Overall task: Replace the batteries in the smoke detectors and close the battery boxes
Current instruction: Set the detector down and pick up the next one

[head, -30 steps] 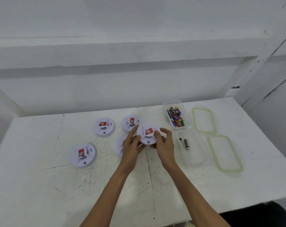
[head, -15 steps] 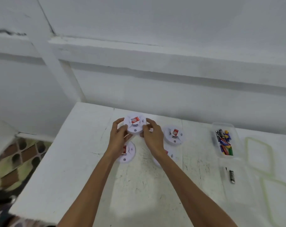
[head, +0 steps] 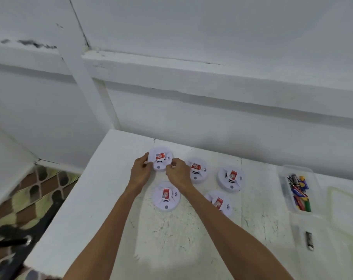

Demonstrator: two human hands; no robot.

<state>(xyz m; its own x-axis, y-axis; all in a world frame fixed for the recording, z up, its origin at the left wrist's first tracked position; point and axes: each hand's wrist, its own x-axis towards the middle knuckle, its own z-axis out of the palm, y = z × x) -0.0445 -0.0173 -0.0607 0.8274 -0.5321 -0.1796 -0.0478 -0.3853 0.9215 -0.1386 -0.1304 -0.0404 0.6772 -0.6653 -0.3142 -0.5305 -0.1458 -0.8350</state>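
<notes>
Gripping one smoke detector (head: 161,159) from both sides: the left hand (head: 140,170) is curled round its left rim and the right hand (head: 178,172) is pinching the right rim, so both hands are closed on it. It's up near the far-left corner of the tabletop (head: 103,199), label side up. Honestly can't tell if it's resting on the surface or just above it. The two-handed hold makes sense to me, since it keeps the round body level and stops it spinning.

The other detectors (head: 231,177), four of them, lie face up in a loose cluster toward the middle, well apart from the batteries. Looks like a sorting spot.

Over by the right edge the clear battery box (head: 282,184) is open with a heap of mixed batteries in it. A single dark battery (head: 309,240) lies nearer the front edge, maybe in a second clear box, and a lid (head: 345,201) lies beside them. So my guess is the boxes aren't closed yet.
</notes>
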